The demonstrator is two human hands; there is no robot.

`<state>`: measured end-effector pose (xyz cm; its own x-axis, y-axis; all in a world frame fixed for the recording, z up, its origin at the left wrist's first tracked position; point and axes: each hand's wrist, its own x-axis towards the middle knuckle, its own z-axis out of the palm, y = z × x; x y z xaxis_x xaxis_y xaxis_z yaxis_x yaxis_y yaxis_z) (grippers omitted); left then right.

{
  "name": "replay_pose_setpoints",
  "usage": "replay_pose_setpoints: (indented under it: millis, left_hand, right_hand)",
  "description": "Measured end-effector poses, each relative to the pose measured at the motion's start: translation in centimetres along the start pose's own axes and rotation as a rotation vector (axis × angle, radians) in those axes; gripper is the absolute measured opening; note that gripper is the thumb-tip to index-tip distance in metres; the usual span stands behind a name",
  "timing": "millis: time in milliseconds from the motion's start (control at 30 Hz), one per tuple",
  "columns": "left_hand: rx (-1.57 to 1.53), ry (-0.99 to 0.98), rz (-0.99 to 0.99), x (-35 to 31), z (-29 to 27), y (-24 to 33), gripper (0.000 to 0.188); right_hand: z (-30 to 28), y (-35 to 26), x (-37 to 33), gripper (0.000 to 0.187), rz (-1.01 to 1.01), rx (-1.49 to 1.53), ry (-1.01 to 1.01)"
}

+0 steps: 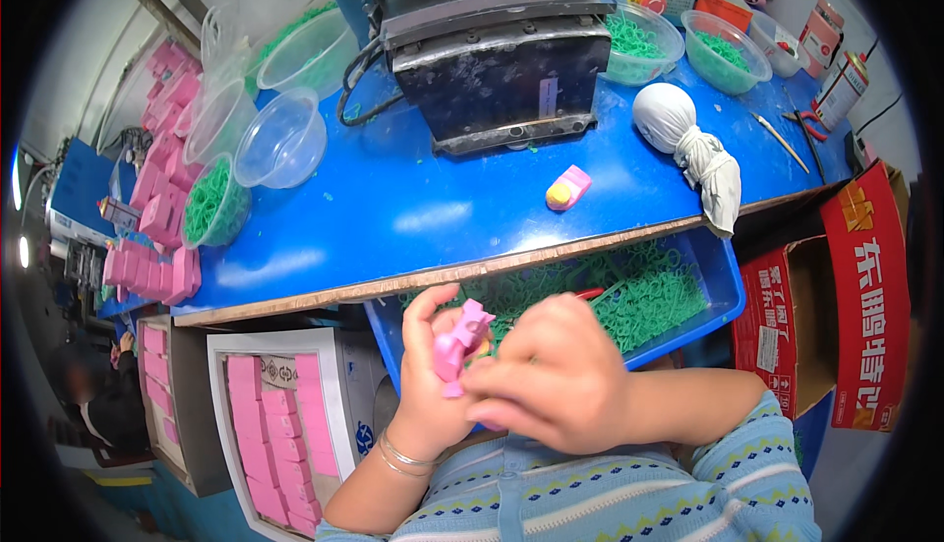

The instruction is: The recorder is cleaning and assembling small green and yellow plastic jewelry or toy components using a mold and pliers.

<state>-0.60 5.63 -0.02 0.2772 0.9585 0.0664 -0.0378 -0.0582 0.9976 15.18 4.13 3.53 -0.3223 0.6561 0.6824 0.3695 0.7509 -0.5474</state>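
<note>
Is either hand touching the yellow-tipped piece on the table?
No, the yellow-tipped pink piece lies on the table, apart from the left hand and right hand.

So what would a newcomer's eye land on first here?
Probably the bright pink part in the left hand, low centre, with the blurred right hand right beside it. Then the green strands in the blue tray just beyond the hands. After that, the bulky black machine block at top centre and the red carton at far right.
</note>
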Motion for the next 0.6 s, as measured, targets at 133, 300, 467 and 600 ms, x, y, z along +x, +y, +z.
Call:
replay_pose_setpoints:
  millis: [133, 300, 467, 600]
  left_hand:
    - [-0.378, -0.128, -0.136, -0.1, -0.6, 1.9, 0.071]
    - [-0.199, -0.021, -0.155, -0.7, 0.8, 3.1, 0.081]
    - [-0.168, -0.024, -0.152, -0.7, 0.9, 3.2, 0.081]
    - [-0.259, -0.062, -0.136, -0.9, 0.3, 3.1, 0.08]
  right_hand:
    - [-1.7, 0.3, 0.8, 0.032, 0.161, 0.177, 0.031]
    - [-0.5, 0.6, 0.2, 0.022, 0.07, 0.131, -0.208]
    - [-0.1, 1.0, -0.3, 0.023, 0.031, 0.084, -0.206]
    - [0.0, 0.6, -0.6, 0.019, 0.094, 0.164, -0.12]
